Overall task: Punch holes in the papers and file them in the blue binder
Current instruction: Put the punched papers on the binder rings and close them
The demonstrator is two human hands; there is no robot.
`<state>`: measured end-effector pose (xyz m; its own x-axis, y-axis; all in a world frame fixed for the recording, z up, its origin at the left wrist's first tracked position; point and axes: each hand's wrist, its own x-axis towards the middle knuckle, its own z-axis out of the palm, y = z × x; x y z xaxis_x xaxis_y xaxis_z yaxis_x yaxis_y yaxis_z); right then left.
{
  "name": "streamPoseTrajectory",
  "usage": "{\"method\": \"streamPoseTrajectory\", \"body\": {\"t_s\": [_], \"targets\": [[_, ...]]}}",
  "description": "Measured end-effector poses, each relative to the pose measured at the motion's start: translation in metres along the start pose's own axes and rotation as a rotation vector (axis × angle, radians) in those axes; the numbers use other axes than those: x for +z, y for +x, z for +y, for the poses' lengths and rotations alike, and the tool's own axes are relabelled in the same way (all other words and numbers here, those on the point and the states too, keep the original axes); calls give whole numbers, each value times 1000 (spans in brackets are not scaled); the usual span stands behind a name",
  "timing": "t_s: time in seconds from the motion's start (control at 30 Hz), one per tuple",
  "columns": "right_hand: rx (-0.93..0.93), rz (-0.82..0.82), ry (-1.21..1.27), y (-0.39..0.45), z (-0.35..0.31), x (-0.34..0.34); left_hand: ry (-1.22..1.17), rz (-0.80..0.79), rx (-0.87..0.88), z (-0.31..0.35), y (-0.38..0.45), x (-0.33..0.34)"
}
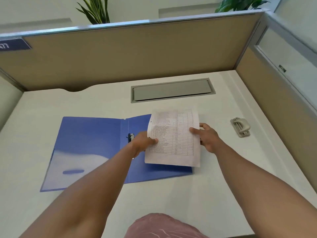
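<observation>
Holding the printed papers up by both side edges over the right half of the open blue binder, which lies flat on the white desk. Left hand pinches the left edge, thumb on the front; right hand grips the right edge the same way, its other fingers behind the sheet. One punched hole shows near the top left corner. The binder's ring clip sits just beside the left hand. A grey hole punch rests well apart on the right, near the cubicle partition.
</observation>
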<state>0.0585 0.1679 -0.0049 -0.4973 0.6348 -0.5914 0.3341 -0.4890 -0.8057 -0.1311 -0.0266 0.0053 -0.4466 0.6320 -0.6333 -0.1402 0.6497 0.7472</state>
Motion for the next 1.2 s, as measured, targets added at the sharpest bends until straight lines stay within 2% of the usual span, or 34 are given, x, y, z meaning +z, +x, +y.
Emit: {"method": "streamPoseTrajectory", "body": {"t_s": [0.17, 0.27, 0.53, 0.77, 0.9, 1.07, 1.2], "targets": [[-1, -23, -128, 1, 0, 21, -16, -31, -122, -15, -6, -17], [8, -71, -149, 0, -2, 30, -124, -29, -173, -22, -8, -26], [45, -152, -239, 1, -3, 43, -326, 125, -70, -31, 2, -51], [99, -40, -362, 9, 4, 61, -310, 232, -34, -41, 10, -54], [105, -37, -386, 14, 8, 69, -297, 305, -45, -50, 16, -54], [118, -82, -289, 15, 12, 78, -327, 314, -50, -58, 17, -55], [74, -86, -307, 14, 11, 85, -350, 320, -62, -63, 19, -59]]}}
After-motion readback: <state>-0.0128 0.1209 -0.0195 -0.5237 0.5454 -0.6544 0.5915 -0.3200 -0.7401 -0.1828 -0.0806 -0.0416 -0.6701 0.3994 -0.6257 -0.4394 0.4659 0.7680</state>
